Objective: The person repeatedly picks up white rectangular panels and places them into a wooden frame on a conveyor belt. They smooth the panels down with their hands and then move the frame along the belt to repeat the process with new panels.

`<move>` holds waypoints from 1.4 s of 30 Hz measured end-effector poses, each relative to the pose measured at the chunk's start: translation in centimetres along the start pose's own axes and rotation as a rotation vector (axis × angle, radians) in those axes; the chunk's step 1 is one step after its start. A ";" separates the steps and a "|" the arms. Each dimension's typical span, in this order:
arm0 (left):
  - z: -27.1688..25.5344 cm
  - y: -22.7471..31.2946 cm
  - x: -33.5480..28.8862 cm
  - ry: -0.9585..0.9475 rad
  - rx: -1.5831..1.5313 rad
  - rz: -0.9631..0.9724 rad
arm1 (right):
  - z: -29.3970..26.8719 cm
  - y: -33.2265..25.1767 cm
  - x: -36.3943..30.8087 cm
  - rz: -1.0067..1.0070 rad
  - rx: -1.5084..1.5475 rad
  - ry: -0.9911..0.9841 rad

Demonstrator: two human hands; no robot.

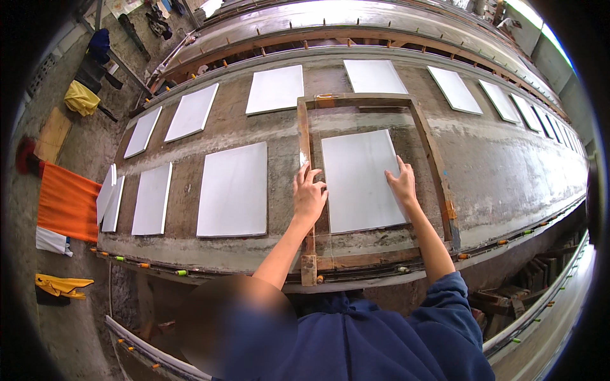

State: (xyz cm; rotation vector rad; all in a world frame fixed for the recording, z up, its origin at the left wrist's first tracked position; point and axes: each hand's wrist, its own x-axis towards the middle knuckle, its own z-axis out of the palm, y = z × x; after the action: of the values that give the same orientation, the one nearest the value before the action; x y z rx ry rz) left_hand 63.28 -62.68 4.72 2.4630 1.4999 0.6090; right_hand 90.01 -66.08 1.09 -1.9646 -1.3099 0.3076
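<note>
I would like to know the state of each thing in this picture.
Table: stained.
Framed white panel: blank, lying flat.
Wooden frame: lying around that panel.
Other white panels: laid out in rows.
Left hand: fingers bent, at the frame's left bar.
Right hand: thumb and forefinger apart, at the framed panel's right edge.
Orange cloth: hanging.
Yellow cloths: rumpled.
Right sleeve: pushed up.

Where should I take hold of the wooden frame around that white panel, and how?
Probably by the side rails of the wooden frame, from its outer left and right: they're slim bars fingers could likely wrap, with the white panel lying between them.
</note>
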 end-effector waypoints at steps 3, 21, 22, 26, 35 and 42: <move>-0.2 0.3 -0.1 -0.003 0.008 -0.012 | 0.2 0.1 0.0 -0.013 0.025 -0.014; 2.2 4.6 -1.7 -0.230 0.575 0.088 | 1.1 -0.9 -1.7 -0.154 -0.313 0.088; 2.7 4.7 -2.2 -0.185 0.581 0.066 | 1.3 -1.0 -1.9 -0.227 -0.376 0.114; 4.0 3.9 -2.7 -0.273 0.428 0.040 | 1.4 -0.9 -1.8 -0.355 -0.460 0.018; 6.3 4.2 4.4 -0.117 0.106 -0.042 | 1.6 -1.3 1.8 -0.403 -0.432 -0.153; 9.1 2.7 12.5 0.038 0.160 0.001 | 5.1 -2.0 9.3 -0.426 -0.495 -0.173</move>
State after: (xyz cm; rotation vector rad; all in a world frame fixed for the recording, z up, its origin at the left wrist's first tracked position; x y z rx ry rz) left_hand 74.45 -52.48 0.56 2.5833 1.6209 0.5589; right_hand 89.91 -55.32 0.73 -2.0046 -2.0233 -0.0674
